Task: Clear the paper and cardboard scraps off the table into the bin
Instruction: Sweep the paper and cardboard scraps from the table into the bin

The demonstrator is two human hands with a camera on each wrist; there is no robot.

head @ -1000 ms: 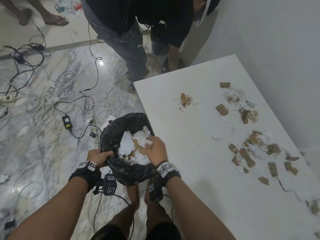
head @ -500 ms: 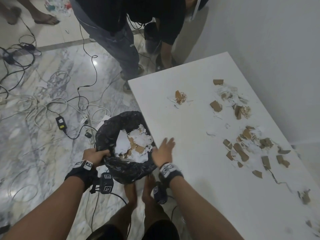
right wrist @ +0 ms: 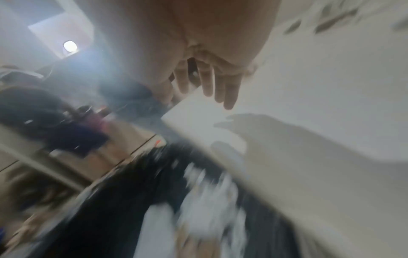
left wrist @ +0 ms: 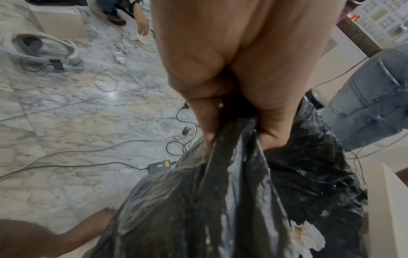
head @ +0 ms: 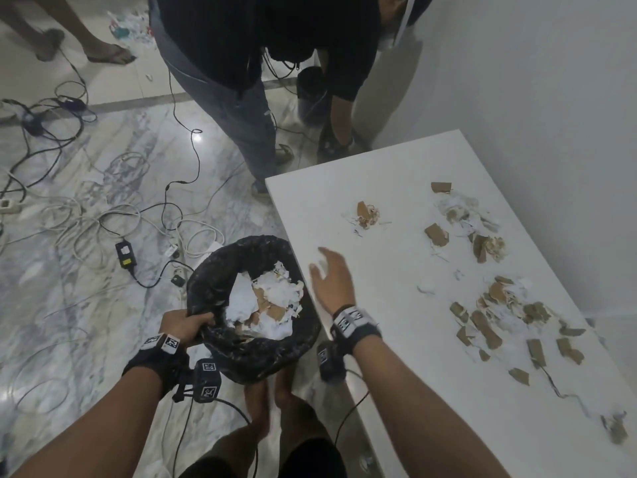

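Note:
A bin lined with a black plastic bag (head: 213, 270) stands at the left edge of the white table (head: 396, 339), with white paper and brown cardboard scraps (head: 272, 301) inside. My left hand (head: 186, 326) grips the near rim of the bag (left wrist: 232, 174). My right hand (head: 331, 274) hovers over the table's left edge with fingers spread and nothing in it; its fingers (right wrist: 220, 87) show blurred in the right wrist view. Cardboard and paper scraps lie in a small pile (head: 365, 213), a far cluster (head: 465, 222) and a near cluster (head: 506, 312).
A person in dark clothes (head: 255, 63) bends over beyond the table's far left corner. Cables and a power brick (head: 124, 254) are strewn over the marble floor on the left. A white wall (head: 551, 98) runs along the table's right side. My bare feet (head: 269, 401) stand below the bin.
My right hand has left the bin, opened and moved right and forward over the table edge. The left hand keeps its grip on the bag rim.

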